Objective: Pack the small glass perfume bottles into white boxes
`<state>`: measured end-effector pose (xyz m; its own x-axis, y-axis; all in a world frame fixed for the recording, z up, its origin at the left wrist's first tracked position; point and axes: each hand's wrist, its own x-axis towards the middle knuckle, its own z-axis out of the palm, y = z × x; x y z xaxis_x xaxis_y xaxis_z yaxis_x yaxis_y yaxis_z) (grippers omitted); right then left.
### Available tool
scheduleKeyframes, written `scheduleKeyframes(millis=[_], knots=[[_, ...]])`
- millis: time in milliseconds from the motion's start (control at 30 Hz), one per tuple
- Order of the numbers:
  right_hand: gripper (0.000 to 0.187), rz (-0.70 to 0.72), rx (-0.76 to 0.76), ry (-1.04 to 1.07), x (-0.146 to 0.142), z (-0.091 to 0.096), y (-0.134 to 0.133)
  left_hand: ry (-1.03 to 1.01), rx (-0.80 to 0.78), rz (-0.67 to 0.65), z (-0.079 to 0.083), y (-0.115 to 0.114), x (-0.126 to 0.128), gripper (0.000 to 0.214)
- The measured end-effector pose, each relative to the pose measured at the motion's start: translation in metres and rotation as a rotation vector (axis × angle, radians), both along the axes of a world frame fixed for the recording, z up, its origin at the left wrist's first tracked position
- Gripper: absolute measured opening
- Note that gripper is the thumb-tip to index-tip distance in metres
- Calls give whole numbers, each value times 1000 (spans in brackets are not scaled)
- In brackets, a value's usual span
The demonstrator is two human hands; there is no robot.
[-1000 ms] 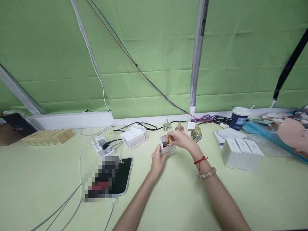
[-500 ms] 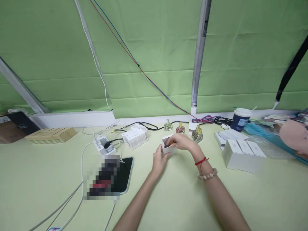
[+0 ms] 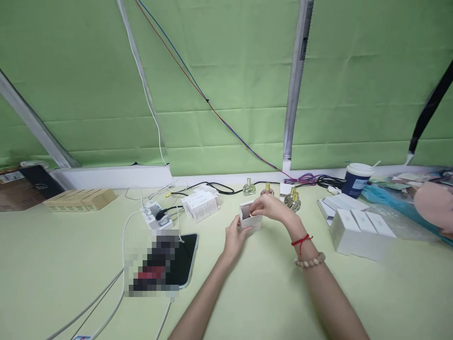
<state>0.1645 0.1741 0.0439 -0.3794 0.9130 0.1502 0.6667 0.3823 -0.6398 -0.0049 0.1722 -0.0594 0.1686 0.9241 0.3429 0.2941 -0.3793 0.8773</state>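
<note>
My left hand (image 3: 234, 236) grips the near side of a small open white box (image 3: 252, 218) on the pale green table (image 3: 71, 264). My right hand (image 3: 271, 208) pinches the gold cap of a small perfume bottle (image 3: 251, 213) that sits down inside the box; only the cap shows. A red string and a bead bracelet (image 3: 310, 259) circle my right wrist. Several more small perfume bottles (image 3: 293, 200) stand just beyond the box.
A row of closed white boxes (image 3: 361, 226) lies to the right, with a paper cup (image 3: 355, 178) behind them. To the left are a white box stack (image 3: 200, 205), a power strip (image 3: 154, 215) with cables, a tablet (image 3: 177, 257) and tan boxes (image 3: 79, 199).
My right hand has lowered the gold-capped bottle deeper into the white box. My left hand has kept hold of the box.
</note>
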Motion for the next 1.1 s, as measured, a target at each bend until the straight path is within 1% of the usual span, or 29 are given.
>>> scheduleKeyframes(millis=[100, 200, 267, 333, 467, 533, 633, 700, 833, 933, 1100], knots=[[15, -48, 87, -6, 5, 6, -3, -34, -2, -23, -1, 1, -1, 35], [18, -98, 188, -34, 8, 10, -7, -56, 16, -45, -1, 1, -2, 41], [20, -133, 227, -49, 9, 12, -9, -49, 37, -37, -1, 0, -3, 45], [21, -143, 243, -56, 9, 13, -10, -3, 74, -6, -1, -2, -3, 50], [25, -139, 287, -24, 6, 11, -8, 171, 180, 126, 5, -9, -3, 62], [27, -140, 283, -14, 4, 10, -6, 227, 235, 170, 10, -13, -3, 59], [28, -161, 269, -21, 2, 11, -6, 288, 295, 182, 17, -17, -5, 46], [27, -177, 266, -27, 0, 12, -8, 315, 311, 198, 18, -17, -6, 42], [21, -157, 259, -42, -5, 13, -11, 352, 401, 230, 16, -14, -9, 39], [18, -112, 211, -34, -7, 8, -10, 399, 463, 230, 14, -12, -9, 39], [18, -68, 103, -7, -7, 1, -5, 451, 470, 230, 12, -12, -9, 36]])
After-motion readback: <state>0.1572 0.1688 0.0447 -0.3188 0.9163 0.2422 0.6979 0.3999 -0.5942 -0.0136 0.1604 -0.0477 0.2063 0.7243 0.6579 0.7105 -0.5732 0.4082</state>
